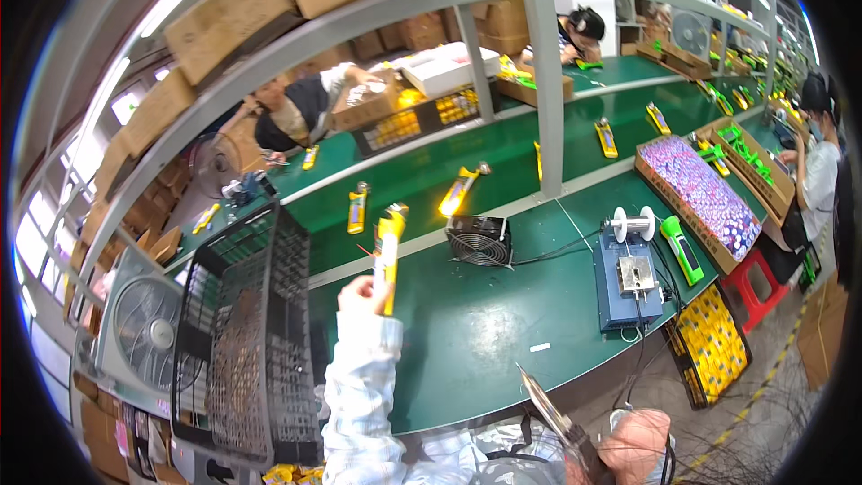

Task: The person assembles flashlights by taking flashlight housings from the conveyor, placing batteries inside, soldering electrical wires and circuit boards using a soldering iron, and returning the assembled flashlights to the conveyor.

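Your right hand [636, 445] sits at the bottom edge, partly cut off; it is closed round the handle of a pair of pliers [549, 413], whose tips point up and to the left above the desk [485, 323] edge. The tips are too blurred to tell whether they hold anything.

Your left hand [361, 295] is seen from behind, so the fingers are mostly hidden; it is wrapped round the lower end of a yellow stick [389, 256], held upright above the desk, near the conveyor [431, 171]. A thin red wire shows just beside the stick, hard to make out. Your left sleeve [364, 395] is white and rises from the bottom edge.

Containers: a black wire crate [247, 341] stands at your left, tilted, its contents unclear through the mesh. A long tray [693, 193] at the right holds rows of small purple-blue cylinders. A black tray [709, 341] off the desk's right corner holds yellow pieces. Another black crate [422, 117] across the conveyor also holds yellow pieces.

On the desk: a small black fan [479, 240], a blue unit [626, 283] with a white spool [631, 223], and a green tool [681, 248]. More yellow sticks lie spaced along the conveyor. Other people work at the far side and at the right.
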{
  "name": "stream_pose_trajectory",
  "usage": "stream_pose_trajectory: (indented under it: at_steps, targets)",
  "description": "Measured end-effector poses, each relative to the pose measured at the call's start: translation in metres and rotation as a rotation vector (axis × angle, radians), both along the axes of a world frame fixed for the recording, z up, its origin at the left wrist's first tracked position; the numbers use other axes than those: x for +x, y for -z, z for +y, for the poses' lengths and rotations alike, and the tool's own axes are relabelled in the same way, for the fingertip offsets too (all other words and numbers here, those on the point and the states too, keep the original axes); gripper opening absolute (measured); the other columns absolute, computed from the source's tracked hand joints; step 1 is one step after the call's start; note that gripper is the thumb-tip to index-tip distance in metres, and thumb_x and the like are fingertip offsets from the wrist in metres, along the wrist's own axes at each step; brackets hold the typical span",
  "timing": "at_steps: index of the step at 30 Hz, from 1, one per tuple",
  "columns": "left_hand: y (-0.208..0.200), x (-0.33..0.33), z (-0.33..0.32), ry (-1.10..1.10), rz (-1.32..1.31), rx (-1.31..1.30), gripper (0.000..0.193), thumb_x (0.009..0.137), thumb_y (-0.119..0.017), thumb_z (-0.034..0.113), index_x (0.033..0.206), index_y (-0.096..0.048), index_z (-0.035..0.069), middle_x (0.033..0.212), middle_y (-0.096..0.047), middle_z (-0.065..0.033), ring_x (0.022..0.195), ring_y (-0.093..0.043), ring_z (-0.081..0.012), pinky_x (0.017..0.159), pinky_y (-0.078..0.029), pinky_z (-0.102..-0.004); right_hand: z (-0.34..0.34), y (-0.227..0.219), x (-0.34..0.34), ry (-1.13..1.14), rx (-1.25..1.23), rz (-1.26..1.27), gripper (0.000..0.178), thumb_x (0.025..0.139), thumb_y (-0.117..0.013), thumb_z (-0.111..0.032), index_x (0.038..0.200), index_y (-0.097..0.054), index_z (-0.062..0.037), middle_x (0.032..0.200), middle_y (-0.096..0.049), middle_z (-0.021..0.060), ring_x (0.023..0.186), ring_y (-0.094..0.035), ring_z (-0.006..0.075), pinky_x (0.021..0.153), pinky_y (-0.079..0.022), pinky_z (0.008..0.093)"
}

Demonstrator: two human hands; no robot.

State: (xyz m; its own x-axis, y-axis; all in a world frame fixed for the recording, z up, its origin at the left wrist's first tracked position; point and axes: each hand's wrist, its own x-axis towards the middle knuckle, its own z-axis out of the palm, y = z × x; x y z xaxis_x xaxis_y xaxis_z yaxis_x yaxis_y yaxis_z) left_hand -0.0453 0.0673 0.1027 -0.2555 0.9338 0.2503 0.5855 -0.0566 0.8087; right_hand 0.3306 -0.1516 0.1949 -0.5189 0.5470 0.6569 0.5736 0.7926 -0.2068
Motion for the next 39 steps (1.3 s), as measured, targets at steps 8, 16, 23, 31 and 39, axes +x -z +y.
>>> stream_pose_trajectory:
  at_steps: [8,16,23,31,39]
  targets:
    - [0.0,0.01,-0.137,0.075,0.2,-0.128,0.036,0.066,-0.071,0.029,0.086,-0.065,-0.001,0.066,-0.062,-0.0076,0.059,-0.058,-0.0142,0.056,-0.046,-0.027,-0.042,0.041,0.009,-0.38,-0.362,0.38,0.023,0.051,-0.071,-0.01,0.052,-0.049,-0.0109,0.058,-0.048,0.0021,0.055,-0.048,0.0195,0.053,-0.037,0.0316]
    - [0.056,0.039,-0.151,0.166,0.54,-0.198,0.042,0.064,-0.067,0.04,0.087,-0.065,0.006,0.078,-0.061,-0.012,0.071,-0.059,-0.0272,0.068,-0.045,-0.0352,0.019,0.039,-0.006,-0.173,0.171,0.477,0.082,0.06,-0.068,-0.002,0.132,-0.03,-0.0115,0.05,-0.04,0.0005,0.038,-0.041,0.0162,0.034,-0.031,0.0267]
    - [0.057,0.026,-0.105,0.169,0.615,-0.197,0.04,0.068,-0.061,0.042,0.088,-0.063,0.008,0.083,-0.059,-0.0111,0.079,-0.056,-0.0254,0.079,-0.039,-0.0371,0.061,0.071,0.008,-0.084,-0.414,0.705,0.082,0.071,-0.065,0.004,0.138,-0.019,-0.0075,0.065,-0.043,0.0003,0.058,-0.042,0.0082,0.057,-0.038,0.0226]
    - [0.045,0.026,-0.115,0.232,0.686,-0.247,0.047,0.071,-0.061,0.043,0.103,-0.057,0.008,0.095,-0.055,-0.0093,0.09,-0.053,-0.0265,0.084,-0.037,-0.041,0.132,0.104,-0.015,-0.07,-1.083,1.625,0.098,0.057,-0.072,0.006,0.139,-0.022,-0.015,0.069,-0.049,-0.0039,0.06,-0.047,0.0062,0.064,-0.045,0.0238]
    - [-0.088,-0.018,-0.137,-0.098,-0.418,1.024,0.012,0.066,-0.046,-0.007,0.064,-0.051,0.004,0.065,-0.05,-0.0097,0.056,-0.042,-0.0173,0.054,-0.034,-0.0286,0.112,0.02,-0.072,0.199,-0.714,0.863,0.03,0.071,-0.064,-0.001,0.083,-0.037,-0.0092,0.074,-0.04,-0.0023,0.066,-0.039,0.0056,0.059,-0.034,0.0194]
